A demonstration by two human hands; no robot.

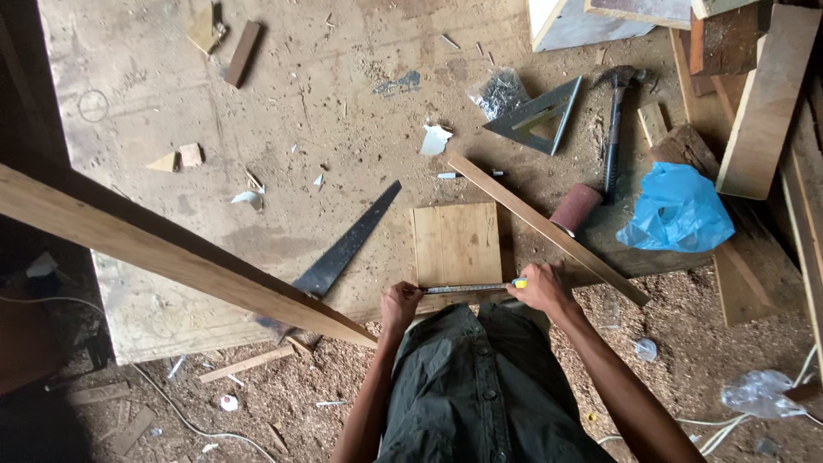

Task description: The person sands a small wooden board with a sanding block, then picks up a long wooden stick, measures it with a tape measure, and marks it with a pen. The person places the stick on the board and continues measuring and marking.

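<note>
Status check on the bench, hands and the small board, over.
Both hands stretch a tape measure along the near edge of the small board: left hand at one end, right hand at the other. Thin strip lies right beside it.

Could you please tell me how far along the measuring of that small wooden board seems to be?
Done: the small board lies flat on the workbench, handsaw beside it. In hand: the left hand and right hand stretch a tape measure along its near edge. Left: no pencil mark or cut line is visible on the board, and the speed square and hammer lie apart.
</note>
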